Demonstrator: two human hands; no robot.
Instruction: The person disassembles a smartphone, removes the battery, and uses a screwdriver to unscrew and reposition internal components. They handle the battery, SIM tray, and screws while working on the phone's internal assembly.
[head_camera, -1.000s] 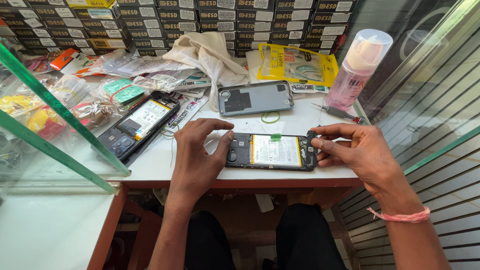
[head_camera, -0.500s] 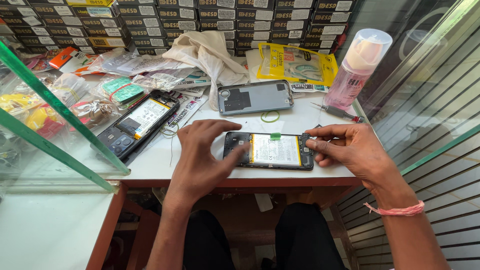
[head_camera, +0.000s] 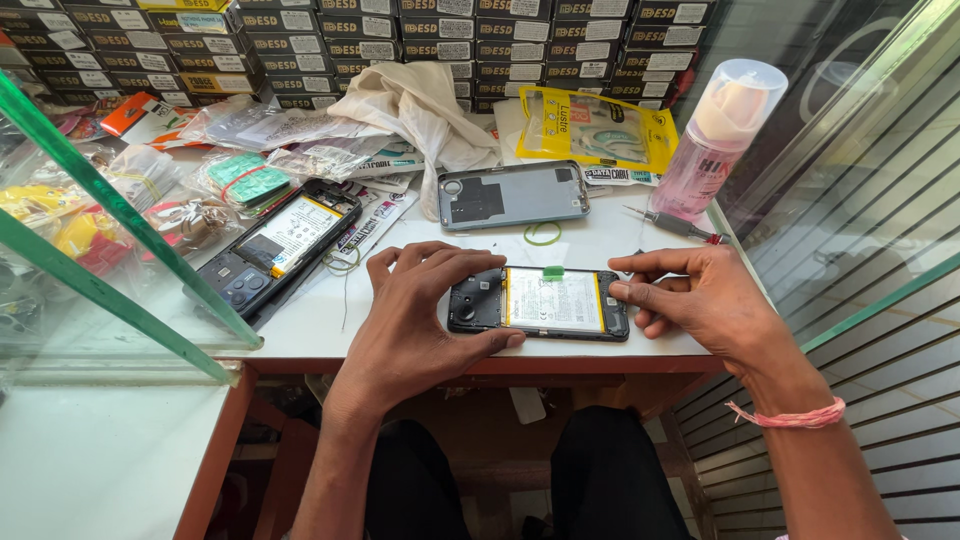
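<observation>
While both hands stay on the opened phone (head_camera: 540, 302), little has changed since half a second ago: it still lies flat at the counter (head_camera: 310, 330) front edge, battery side up. Left hand (head_camera: 415, 315) grip clamps the camera end, fingers arched over the top edge, thumb along the near edge; it has slid slightly toward the phone. Right hand (head_camera: 700, 300) grip pinches the opposite end, fingertips on its short edge. Beyond the grip: detached back cover (head_camera: 515, 195), pink spray bottle (head_camera: 720, 140), second opened phone (head_camera: 275, 245) left.
</observation>
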